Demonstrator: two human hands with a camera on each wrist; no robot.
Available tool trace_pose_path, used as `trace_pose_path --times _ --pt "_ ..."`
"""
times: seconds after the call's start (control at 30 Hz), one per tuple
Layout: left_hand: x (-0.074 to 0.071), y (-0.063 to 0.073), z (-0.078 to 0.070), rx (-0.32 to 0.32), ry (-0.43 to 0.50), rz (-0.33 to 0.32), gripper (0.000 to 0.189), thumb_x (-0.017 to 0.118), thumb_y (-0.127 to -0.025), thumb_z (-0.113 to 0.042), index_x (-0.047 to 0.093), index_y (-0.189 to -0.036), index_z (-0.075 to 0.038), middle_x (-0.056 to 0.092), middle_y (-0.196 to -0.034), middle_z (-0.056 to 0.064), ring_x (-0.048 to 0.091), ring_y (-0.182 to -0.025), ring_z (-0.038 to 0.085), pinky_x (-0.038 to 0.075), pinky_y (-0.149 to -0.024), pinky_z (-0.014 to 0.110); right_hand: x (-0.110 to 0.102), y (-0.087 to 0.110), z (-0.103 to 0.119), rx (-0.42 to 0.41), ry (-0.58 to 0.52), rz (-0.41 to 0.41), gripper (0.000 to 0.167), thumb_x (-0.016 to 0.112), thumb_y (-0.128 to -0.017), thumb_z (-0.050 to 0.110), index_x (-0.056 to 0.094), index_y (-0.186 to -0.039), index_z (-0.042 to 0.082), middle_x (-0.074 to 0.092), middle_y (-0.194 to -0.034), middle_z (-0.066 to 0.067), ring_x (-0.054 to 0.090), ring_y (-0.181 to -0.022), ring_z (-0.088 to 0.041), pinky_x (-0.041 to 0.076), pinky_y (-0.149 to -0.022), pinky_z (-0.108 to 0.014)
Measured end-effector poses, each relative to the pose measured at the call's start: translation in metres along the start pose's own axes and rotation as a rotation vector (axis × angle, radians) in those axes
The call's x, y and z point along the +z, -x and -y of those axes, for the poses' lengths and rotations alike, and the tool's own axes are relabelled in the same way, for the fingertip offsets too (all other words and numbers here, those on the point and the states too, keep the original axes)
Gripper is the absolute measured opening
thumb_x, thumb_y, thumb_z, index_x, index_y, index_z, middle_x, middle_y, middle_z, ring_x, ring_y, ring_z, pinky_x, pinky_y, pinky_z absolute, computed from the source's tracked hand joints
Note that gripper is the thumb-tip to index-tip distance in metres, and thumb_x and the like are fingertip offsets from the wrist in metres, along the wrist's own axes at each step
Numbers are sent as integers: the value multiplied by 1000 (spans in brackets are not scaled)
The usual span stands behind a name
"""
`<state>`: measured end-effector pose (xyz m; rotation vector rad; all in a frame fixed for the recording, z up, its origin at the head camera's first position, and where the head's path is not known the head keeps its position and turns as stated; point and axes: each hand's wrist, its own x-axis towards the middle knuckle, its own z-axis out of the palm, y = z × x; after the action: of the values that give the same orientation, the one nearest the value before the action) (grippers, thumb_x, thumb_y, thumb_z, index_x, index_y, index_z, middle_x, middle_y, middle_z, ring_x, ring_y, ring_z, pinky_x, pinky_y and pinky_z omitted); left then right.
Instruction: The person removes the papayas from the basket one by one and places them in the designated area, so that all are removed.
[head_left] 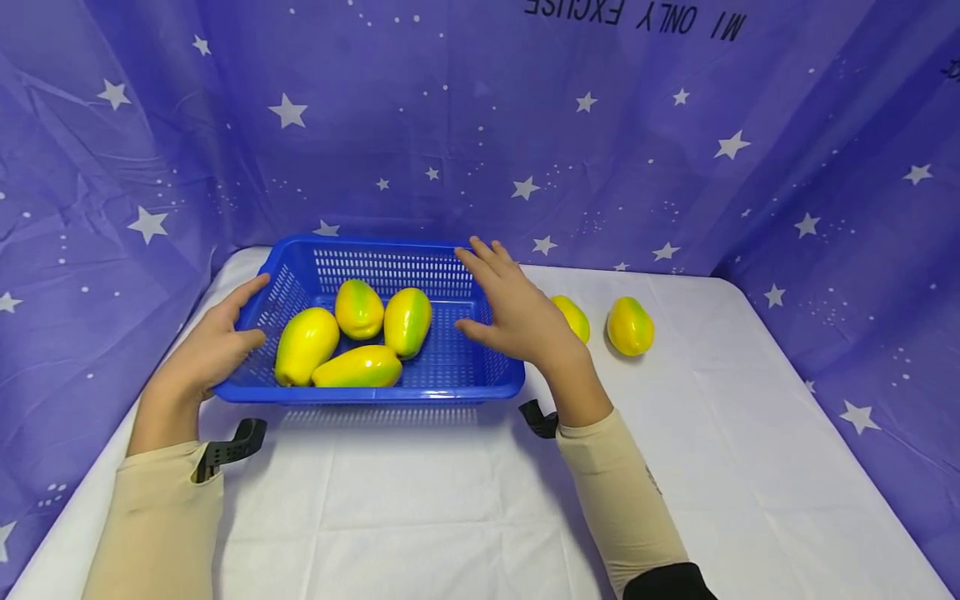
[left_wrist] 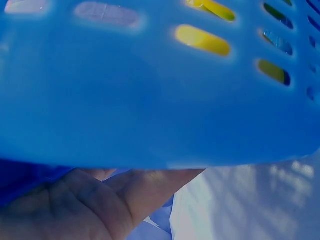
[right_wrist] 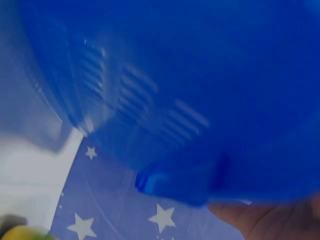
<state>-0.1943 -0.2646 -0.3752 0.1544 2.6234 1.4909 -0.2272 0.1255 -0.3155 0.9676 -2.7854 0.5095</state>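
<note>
A blue plastic basket (head_left: 450, 393) with slotted walls holds several yellow-green mangoes (head_left: 408, 321). My left hand (head_left: 213, 346) grips its left end, the thumb over the rim and the index finger stretched along the far-left side. Other fingers of that hand are hidden by the basket. In the left wrist view the palm (left_wrist: 100, 200) lies right at the basket's rim (left_wrist: 150, 162). Over the basket's right end my right hand (head_left: 517, 312) is spread, fingers straight and thumb apart. The right wrist view has part of that hand (right_wrist: 280, 220) at the basket's edge (right_wrist: 175, 192).
Two more mangoes lie on the white cloth right of the basket: one partly behind my right hand (head_left: 573, 317), the other mango (head_left: 630, 327) farther right. A purple star-print curtain (head_left: 420, 125) stands behind and along both sides of the white-covered table (head_left: 420, 500).
</note>
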Motion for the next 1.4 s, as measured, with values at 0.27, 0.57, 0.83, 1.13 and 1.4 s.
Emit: trace_pose_path --times 0.27,0.57,0.83,1.13,1.4 --pt "-1 1 0 -8 9 0 85 42 -89 6 3 -158 -24 12 -158 26 31 -128 47 43 -91 49 15 -14 12 -5 -13 87 91 73 -85 41 20 -157 23 9 -163 -3 6 -147 -30 18 -113 -49" --pt "-1 0 1 -2 19 -7 85 41 -88 7 4 -158 -23 13 -157 28 32 -126 49 46 -89 47 32 -25 20 6 32 195 93 74 -84 42 19 -157 25 6 -163 -3 4 -147 -32 16 -114 -49" --pt "-1 -4 4 2 13 0 84 42 -88 7 4 -158 -22 16 -156 29 35 -125 47 44 -81 29 45 -31 21 3 44 275 95 76 -82 41 19 -157 24 8 -163 -8 7 -146 -36 25 -111 -49" --pt "1 -4 1 -14 37 7 84 40 -89 7 2 -158 -23 11 -157 28 30 -128 50 39 -94 62 55 -36 22 21 60 341 94 76 -82 41 19 -156 29 4 -163 -4 7 -146 -35 31 -107 -52" --pt "1 -2 -1 -32 45 10 85 40 -90 6 1 -158 -26 8 -158 27 28 -129 50 35 -95 66 62 -42 26 19 89 441 94 75 -84 41 15 -157 36 -6 -163 -1 1 -146 -37 47 -94 -48"
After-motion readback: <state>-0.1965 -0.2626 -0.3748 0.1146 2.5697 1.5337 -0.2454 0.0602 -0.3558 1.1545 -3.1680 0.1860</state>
